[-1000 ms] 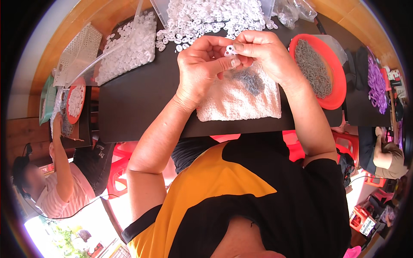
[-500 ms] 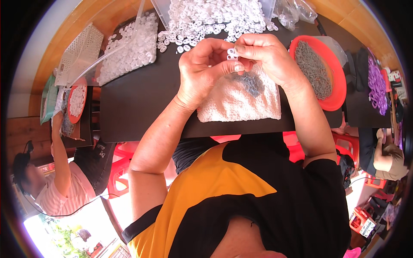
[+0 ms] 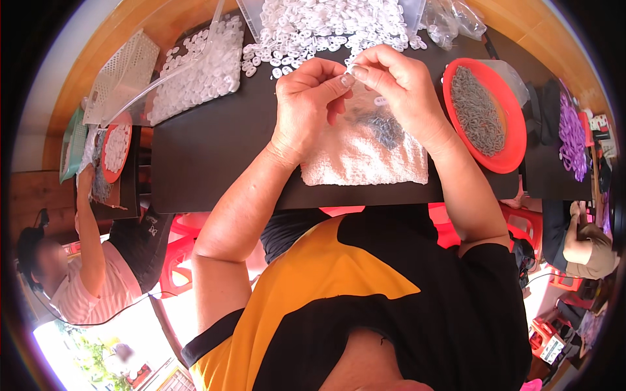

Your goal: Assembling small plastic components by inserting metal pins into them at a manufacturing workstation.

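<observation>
Small hand-assembly workshop, piecework bench with several people.

A long black worktop [image 3: 215, 150] carries loose heaps of small white plastic rings [image 3: 326, 26] at 12 o'clock and more of them on a clear plastic sheet [image 3: 195, 72] at 11. A round orange plastic bowl of small grey metal parts [image 3: 484, 114] sits at 2, a pile of purple plastic pieces [image 3: 572, 133] at 3, a white perforated plastic basket [image 3: 120, 75] at 10. A white terry towel [image 3: 365, 153] serves as a work pad at centre. Another person in a pink striped top [image 3: 85, 260] works at 8 over a second orange bowl [image 3: 116, 150]; red plastic stools [image 3: 179, 251] stand under the bench. Wooden wall panelling [image 3: 98, 45] behind.
</observation>
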{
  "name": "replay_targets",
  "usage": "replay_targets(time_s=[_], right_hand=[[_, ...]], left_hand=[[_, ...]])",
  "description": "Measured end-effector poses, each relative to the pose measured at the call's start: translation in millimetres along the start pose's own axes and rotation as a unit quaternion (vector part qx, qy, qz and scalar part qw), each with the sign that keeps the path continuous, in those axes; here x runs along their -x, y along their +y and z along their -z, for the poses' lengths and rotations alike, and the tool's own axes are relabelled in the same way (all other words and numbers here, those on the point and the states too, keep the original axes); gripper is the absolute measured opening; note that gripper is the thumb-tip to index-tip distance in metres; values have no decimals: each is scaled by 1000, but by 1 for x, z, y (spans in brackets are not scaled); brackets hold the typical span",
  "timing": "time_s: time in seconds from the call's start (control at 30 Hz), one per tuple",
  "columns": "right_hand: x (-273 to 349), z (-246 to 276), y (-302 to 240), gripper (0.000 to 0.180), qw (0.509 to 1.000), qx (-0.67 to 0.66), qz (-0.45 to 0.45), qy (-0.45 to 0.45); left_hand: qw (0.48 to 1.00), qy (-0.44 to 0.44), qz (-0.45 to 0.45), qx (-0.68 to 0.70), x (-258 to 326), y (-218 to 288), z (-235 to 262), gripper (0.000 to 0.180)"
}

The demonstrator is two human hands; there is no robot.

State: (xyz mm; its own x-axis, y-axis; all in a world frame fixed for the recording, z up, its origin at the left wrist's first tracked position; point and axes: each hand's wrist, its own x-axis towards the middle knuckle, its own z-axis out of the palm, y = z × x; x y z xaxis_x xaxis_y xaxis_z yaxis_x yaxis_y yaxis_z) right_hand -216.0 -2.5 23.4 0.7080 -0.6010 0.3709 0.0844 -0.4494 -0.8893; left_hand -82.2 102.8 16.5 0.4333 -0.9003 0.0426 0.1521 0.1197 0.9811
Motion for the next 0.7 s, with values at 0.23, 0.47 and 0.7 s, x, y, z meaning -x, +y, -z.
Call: replay_targets(time_s=[0.23,0.47,0.7], right_hand=[[2,-3,1,8,996,-71,-33,34],[6,-9,-2,5,986,-148,-64,49],[6,-11,2,8,995,-46,57,70]], left_hand=[[999,-20,32,-2,1,0,-3,13],[1000,-20,8,14,3,-1,-1,14],[1000,2,8,27,3,-1,-4,14]])
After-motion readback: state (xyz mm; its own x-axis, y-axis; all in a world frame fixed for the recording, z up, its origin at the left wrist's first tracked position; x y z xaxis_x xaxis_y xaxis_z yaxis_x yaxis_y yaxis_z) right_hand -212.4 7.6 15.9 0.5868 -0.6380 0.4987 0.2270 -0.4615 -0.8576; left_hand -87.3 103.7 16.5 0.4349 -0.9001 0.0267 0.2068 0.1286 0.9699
